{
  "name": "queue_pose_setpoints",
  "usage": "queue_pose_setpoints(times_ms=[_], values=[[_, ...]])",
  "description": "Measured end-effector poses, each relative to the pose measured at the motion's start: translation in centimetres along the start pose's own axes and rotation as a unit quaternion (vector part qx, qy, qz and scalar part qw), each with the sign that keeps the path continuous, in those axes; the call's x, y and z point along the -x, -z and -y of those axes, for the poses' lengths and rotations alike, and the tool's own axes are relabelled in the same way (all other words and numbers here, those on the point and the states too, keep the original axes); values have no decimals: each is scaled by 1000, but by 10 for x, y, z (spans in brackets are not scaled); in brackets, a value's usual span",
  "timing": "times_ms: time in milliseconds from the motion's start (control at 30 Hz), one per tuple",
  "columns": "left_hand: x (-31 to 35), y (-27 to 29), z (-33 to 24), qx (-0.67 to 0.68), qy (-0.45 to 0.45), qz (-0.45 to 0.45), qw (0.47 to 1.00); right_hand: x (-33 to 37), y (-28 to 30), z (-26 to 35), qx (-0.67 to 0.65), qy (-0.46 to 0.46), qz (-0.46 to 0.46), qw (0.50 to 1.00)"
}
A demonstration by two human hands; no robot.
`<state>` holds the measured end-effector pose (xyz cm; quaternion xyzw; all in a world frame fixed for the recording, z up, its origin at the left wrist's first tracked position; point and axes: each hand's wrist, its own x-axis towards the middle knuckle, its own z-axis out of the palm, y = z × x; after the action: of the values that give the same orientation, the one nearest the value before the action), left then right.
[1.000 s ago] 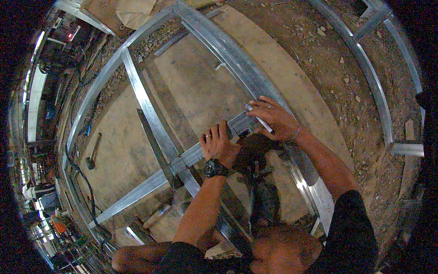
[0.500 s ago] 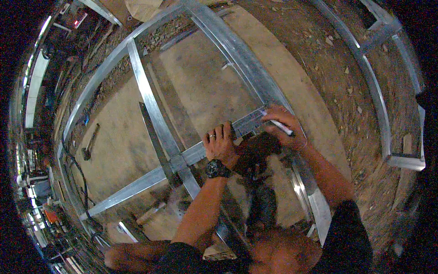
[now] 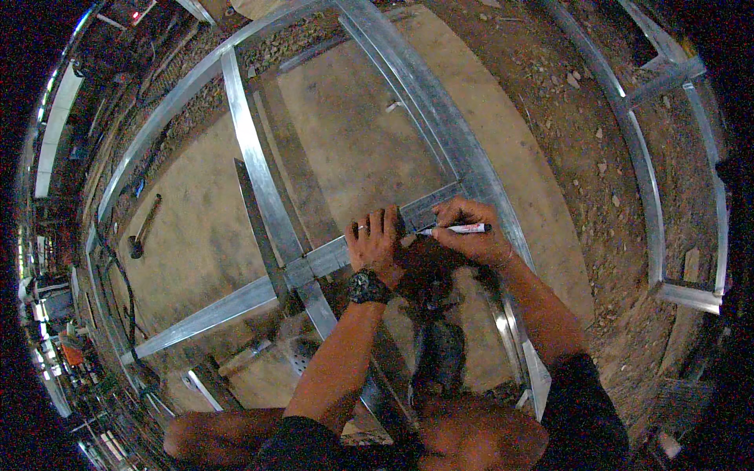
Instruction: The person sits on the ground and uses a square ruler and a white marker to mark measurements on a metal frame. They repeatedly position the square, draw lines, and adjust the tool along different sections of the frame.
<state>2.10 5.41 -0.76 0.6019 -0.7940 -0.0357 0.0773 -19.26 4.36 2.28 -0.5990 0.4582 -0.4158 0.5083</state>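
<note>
A galvanised metal frame lies before me, with a crossbar (image 3: 330,257) running through its middle. My left hand (image 3: 375,245) grips this crossbar, fingers bent over its far edge; a dark watch is on the wrist. My right hand (image 3: 471,229) is closed round a white marker (image 3: 470,228) with a black end. The marker's tip points left toward the crossbar, close to my left fingers; whether it touches the metal I cannot tell. Just beyond the right hand, the crossbar meets the frame's long right-hand rail (image 3: 440,118).
A hammer (image 3: 145,228) lies on the board (image 3: 188,196) under the frame at left. A dark cable (image 3: 122,275) runs along the left side. Another metal frame (image 3: 648,188) stands over bare, stony ground (image 3: 558,86) at right. My dark boot (image 3: 440,353) is below my hands.
My right hand has moved left along the crossbar, and the marker's tip has swung round to point left. The left hand keeps its hold on the bar. The view has shifted slightly.
</note>
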Motion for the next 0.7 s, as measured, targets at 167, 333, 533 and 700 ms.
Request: queue_pose_setpoints(times_ms=[167, 333, 533, 700], values=[[-1, 8, 0, 30, 9, 15, 999, -1, 3, -8, 17, 19, -7, 1000], [-3, 4, 2, 3, 12, 64, 998, -4, 0, -9, 4, 66, -14, 998], [0, 2, 5, 0, 6, 54, 999, 3, -6, -8, 13, 72, -48, 996], [0, 10, 0, 24, 0, 41, 999, 4, 2, -10, 49, 59, -8, 997]])
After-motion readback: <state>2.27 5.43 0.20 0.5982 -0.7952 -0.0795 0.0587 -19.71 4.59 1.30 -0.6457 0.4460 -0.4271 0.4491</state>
